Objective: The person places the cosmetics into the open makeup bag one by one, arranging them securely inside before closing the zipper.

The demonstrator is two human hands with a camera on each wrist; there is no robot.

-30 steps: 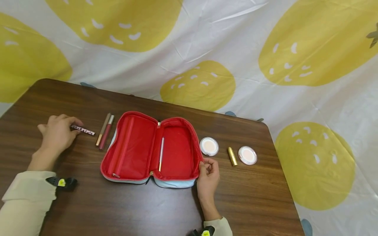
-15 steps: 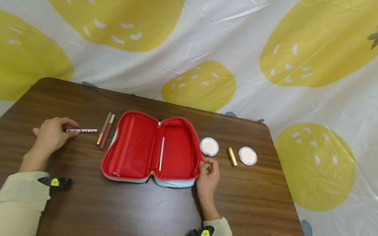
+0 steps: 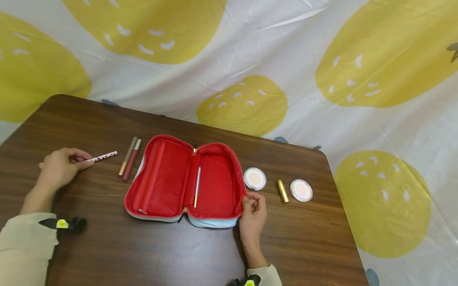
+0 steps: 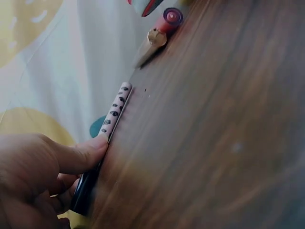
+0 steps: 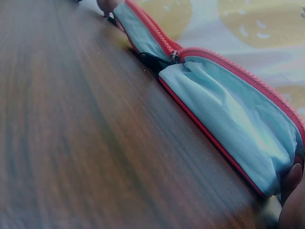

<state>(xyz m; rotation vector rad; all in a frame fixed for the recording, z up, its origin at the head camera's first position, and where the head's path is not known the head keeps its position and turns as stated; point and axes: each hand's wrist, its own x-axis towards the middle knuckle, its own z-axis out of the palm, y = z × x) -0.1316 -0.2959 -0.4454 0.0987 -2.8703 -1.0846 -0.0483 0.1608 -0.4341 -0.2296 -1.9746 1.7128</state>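
My left hand (image 3: 59, 167) pinches one end of a slim pink spotted pencil (image 3: 101, 156) and holds it just off the wooden table (image 3: 179, 250); the left wrist view shows my thumb (image 4: 83, 155) pressed on the pencil (image 4: 114, 114). An open red-lined cosmetic pouch (image 3: 184, 182) lies in the middle, a thin silver stick (image 3: 197, 186) inside it. My right hand (image 3: 252, 216) grips the pouch's right edge; its pale blue outside (image 5: 228, 119) fills the right wrist view.
Two lip-gloss tubes (image 3: 129, 162) lie side by side left of the pouch. Right of it sit a round compact (image 3: 254, 178), a gold lipstick (image 3: 282, 190) and a second compact (image 3: 301, 190). A white cloth with yellow strawberries (image 3: 250, 71) hangs behind the table.
My left hand has drawn back to the left and lifted the spotted pencil, its free end swinging up and away. The right hand and pouch have stayed put.
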